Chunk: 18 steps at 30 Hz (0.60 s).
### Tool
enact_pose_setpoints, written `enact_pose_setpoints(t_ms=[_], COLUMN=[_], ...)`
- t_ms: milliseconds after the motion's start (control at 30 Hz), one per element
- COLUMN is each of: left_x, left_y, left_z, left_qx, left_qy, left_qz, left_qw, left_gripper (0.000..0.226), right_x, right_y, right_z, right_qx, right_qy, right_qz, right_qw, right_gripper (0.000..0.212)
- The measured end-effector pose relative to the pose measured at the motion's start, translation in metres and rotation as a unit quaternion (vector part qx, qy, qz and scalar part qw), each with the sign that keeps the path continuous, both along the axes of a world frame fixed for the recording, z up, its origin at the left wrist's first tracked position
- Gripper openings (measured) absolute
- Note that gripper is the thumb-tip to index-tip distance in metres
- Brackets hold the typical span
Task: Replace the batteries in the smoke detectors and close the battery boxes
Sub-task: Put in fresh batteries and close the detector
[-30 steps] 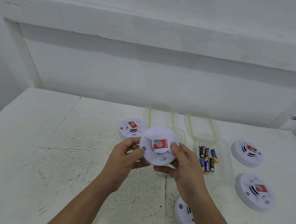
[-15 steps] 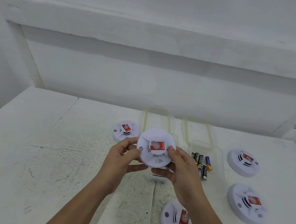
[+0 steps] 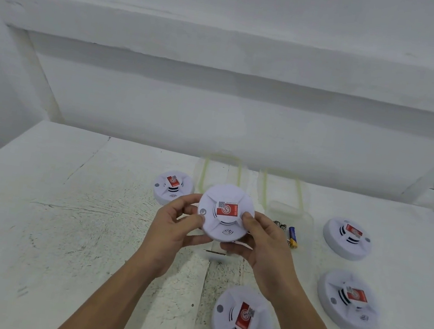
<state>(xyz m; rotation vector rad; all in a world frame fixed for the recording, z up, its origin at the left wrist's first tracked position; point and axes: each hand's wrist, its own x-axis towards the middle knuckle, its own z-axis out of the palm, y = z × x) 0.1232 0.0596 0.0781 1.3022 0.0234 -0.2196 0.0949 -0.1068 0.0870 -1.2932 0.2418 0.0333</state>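
I hold a round white smoke detector (image 3: 223, 220) with a red label up above the table, face toward me. My left hand (image 3: 177, 228) grips its left rim and my right hand (image 3: 263, 247) grips its right rim, thumb on the label's edge. Several other white detectors lie on the table: one behind my left hand (image 3: 171, 186), one near my right forearm (image 3: 242, 322), two at the right (image 3: 347, 238) (image 3: 348, 299). Several loose batteries (image 3: 290, 236) lie in a clear plastic box (image 3: 305, 220), partly hidden by my right hand.
Two clear lids with green seals (image 3: 220, 170) (image 3: 282, 186) lie behind the held detector. The white table (image 3: 52, 211) has a crack down its middle; a white wall and a ledge rise behind. A thin dark stick (image 3: 214, 252) lies under my hands.
The held detector has turned a little in my hands, its label now more level. My view has tilted down, showing more of the near detector.
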Motion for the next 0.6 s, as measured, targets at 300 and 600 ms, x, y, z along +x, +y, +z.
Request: enact_pose_setpoints(t_ms=[300, 600], left_x=[-0.002, 0.002], left_y=[0.001, 0.021], left_z=[0.001, 0.001], left_qx=[0.009, 0.010], left_qy=[-0.013, -0.026], left_qz=[0.018, 0.025], left_qw=[1.000, 0.999], left_gripper=[0.032, 0.029], right_x=[-0.001, 0.000], right_y=[-0.002, 0.019], right_z=[-0.001, -0.001], right_qx=[0.001, -0.009], right_qy=[0.006, 0.010], right_qz=[-0.002, -0.018], right_qw=[1.000, 1.000], right_gripper=[0.016, 0.017])
